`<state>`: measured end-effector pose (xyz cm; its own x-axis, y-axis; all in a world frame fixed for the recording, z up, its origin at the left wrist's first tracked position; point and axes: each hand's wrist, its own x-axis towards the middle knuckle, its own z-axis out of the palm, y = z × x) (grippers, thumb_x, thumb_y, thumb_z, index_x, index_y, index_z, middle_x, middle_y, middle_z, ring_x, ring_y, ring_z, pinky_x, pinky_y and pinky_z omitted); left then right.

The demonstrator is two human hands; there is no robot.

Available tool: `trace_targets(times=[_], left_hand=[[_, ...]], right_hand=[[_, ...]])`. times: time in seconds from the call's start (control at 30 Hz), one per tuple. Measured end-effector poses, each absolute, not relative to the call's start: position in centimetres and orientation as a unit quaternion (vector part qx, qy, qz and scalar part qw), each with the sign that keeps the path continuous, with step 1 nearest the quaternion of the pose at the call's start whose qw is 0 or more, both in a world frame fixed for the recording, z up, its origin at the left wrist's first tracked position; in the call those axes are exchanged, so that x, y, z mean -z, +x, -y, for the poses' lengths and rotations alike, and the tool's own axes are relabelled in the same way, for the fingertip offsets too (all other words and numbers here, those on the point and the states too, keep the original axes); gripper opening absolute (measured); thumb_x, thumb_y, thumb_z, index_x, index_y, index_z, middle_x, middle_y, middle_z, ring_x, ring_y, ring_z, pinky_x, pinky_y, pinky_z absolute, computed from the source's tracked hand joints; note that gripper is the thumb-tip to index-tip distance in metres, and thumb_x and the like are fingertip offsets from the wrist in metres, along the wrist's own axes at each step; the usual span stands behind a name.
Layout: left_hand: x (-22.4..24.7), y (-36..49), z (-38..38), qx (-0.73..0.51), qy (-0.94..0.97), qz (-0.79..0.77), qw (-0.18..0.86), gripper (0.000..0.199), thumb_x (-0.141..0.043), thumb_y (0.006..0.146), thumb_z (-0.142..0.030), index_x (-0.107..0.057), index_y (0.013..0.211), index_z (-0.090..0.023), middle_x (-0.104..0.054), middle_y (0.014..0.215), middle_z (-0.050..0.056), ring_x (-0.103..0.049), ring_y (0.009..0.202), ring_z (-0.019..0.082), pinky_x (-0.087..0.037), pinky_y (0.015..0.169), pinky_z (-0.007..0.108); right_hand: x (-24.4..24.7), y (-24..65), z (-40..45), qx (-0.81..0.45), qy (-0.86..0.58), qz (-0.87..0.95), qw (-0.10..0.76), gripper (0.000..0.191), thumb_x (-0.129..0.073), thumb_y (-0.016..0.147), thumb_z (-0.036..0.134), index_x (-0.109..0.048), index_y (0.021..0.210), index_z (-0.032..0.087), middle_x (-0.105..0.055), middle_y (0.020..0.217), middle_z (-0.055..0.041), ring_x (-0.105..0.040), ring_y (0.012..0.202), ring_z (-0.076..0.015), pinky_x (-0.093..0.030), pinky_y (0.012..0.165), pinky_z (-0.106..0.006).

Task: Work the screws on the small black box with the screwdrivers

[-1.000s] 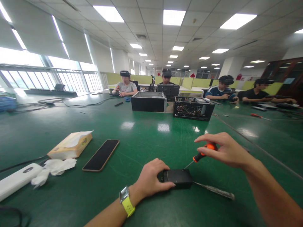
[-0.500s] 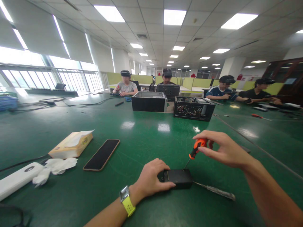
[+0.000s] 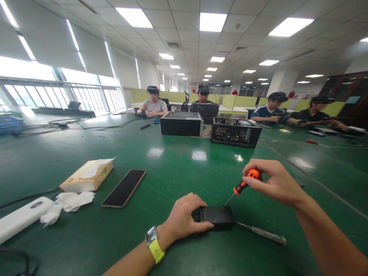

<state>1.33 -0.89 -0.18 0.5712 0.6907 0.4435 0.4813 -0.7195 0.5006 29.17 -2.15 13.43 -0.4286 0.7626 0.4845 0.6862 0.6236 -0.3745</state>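
Note:
A small black rectangular box (image 3: 220, 216) lies on the green table. My left hand (image 3: 185, 214) grips its left end between thumb and fingers. In my right hand (image 3: 273, 180) is an orange and black screwdriver (image 3: 243, 184), held by its handle and tilted to the right. The screwdriver's tip meets the box at its far edge; how it sits there is too small to make out. Another screwdriver, with a clear handle (image 3: 268, 234), runs out from the right end of the box, its thin shaft touching or very near that end.
To the left are a phone (image 3: 124, 188), a tissue pack (image 3: 87, 176), crumpled tissue (image 3: 73, 201) and a white elongated device (image 3: 24, 216). Two open metal cases (image 3: 181, 126) (image 3: 235, 134) stand farther back. Several people sit around the table. Another orange screwdriver (image 3: 313, 142) lies far right.
My right hand has moved slightly right, leaning the orange screwdriver further over to the right, with its tip still at the box. My left hand and the box have stayed in place.

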Motion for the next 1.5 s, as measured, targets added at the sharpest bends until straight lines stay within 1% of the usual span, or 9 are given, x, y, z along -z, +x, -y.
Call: trace_targets(times=[0.17,0.53,0.93,1.03,1.13,1.2,1.27,1.33,1.5], left_hand=[[0.1,1.4,0.9,-0.321,0.870,-0.335,0.164,0.042,-0.081,0.069,-0.048,-0.071,0.094,-0.016,-0.069,0.085,0.007,-0.062,0.080,0.024,-0.051,0.072,0.033],[0.0,1.3,0.8,-0.320,0.872,-0.334,0.160,0.040,-0.079,0.071,-0.048,-0.072,0.095,-0.017,-0.069,0.085,0.007,-0.061,0.080,0.023,-0.051,0.071,0.032],[0.1,1.4,0.9,-0.329,0.872,-0.329,0.152,0.039,-0.079,0.070,-0.048,-0.072,0.094,-0.017,-0.069,0.084,0.006,-0.062,0.079,0.023,-0.052,0.071,0.032],[0.1,1.4,0.9,-0.335,0.872,-0.327,0.145,0.038,-0.080,0.069,-0.046,-0.073,0.094,-0.017,-0.070,0.084,0.006,-0.062,0.078,0.023,-0.052,0.071,0.032],[0.2,1.5,0.8,-0.338,0.874,-0.321,0.136,0.037,-0.080,0.069,-0.044,-0.073,0.093,-0.016,-0.071,0.084,0.007,-0.062,0.078,0.023,-0.052,0.071,0.032],[0.4,1.5,0.7,-0.339,0.876,-0.317,0.131,0.037,-0.080,0.069,-0.044,-0.074,0.093,-0.016,-0.071,0.083,0.007,-0.062,0.077,0.023,-0.051,0.071,0.032],[0.5,1.5,0.6,-0.340,0.877,-0.315,0.123,0.038,-0.079,0.070,-0.046,-0.074,0.093,-0.016,-0.071,0.082,0.007,-0.062,0.076,0.022,-0.051,0.070,0.032],[0.6,1.5,0.5,-0.340,0.880,-0.312,0.116,0.038,-0.079,0.070,-0.046,-0.075,0.094,-0.016,-0.071,0.082,0.007,-0.062,0.076,0.022,-0.051,0.069,0.032],[0.4,1.5,0.5,-0.338,0.885,-0.303,0.101,0.038,-0.079,0.071,-0.047,-0.075,0.093,-0.016,-0.072,0.081,0.007,-0.063,0.075,0.022,-0.050,0.069,0.032]], right_hand=[[-13.1,28.2,2.4,-0.095,-0.409,0.851,0.315,0.017,-0.062,0.086,0.035,-0.067,0.083,0.019,-0.066,0.074,-0.0007,-0.058,0.066,-0.0143,-0.044,0.062,-0.026],[-12.6,27.2,2.1,-0.098,-0.403,0.860,0.298,0.014,-0.061,0.087,0.030,-0.066,0.082,0.018,-0.063,0.071,0.0010,-0.054,0.062,-0.0121,-0.040,0.060,-0.024],[-12.8,27.6,2.1,-0.081,-0.395,0.866,0.295,0.015,-0.062,0.087,0.032,-0.067,0.084,0.018,-0.067,0.074,-0.0009,-0.058,0.065,-0.0136,-0.044,0.062,-0.025],[-13.0,27.6,2.4,-0.085,-0.367,0.879,0.293,0.013,-0.062,0.086,0.029,-0.067,0.091,0.019,-0.069,0.083,-0.0027,-0.062,0.071,-0.0150,-0.046,0.065,-0.026],[-13.1,27.7,2.7,-0.094,-0.333,0.892,0.290,0.017,-0.064,0.083,0.023,-0.066,0.100,0.019,-0.070,0.091,-0.0036,-0.063,0.077,-0.0153,-0.047,0.069,-0.026],[-13.0,27.7,3.0,-0.077,-0.338,0.891,0.292,0.019,-0.066,0.082,0.025,-0.066,0.100,0.019,-0.069,0.084,-0.0018,-0.062,0.070,-0.0135,-0.046,0.064,-0.024],[-12.9,27.6,3.1,-0.049,-0.358,0.887,0.287,0.021,-0.069,0.082,0.032,-0.067,0.099,0.019,-0.066,0.072,0.0010,-0.057,0.058,-0.0112,-0.042,0.056,-0.023],[-12.9,27.6,3.2,-0.035,-0.369,0.886,0.280,0.024,-0.068,0.084,0.036,-0.067,0.101,0.019,-0.065,0.068,0.0021,-0.055,0.054,-0.0105,-0.041,0.053,-0.022],[-13.3,28.0,3.3,-0.059,-0.333,0.901,0.272,0.029,-0.064,0.086,0.025,-0.061,0.115,0.021,-0.070,0.097,-0.0039,-0.065,0.079,-0.0143,-0.049,0.071,-0.024]])
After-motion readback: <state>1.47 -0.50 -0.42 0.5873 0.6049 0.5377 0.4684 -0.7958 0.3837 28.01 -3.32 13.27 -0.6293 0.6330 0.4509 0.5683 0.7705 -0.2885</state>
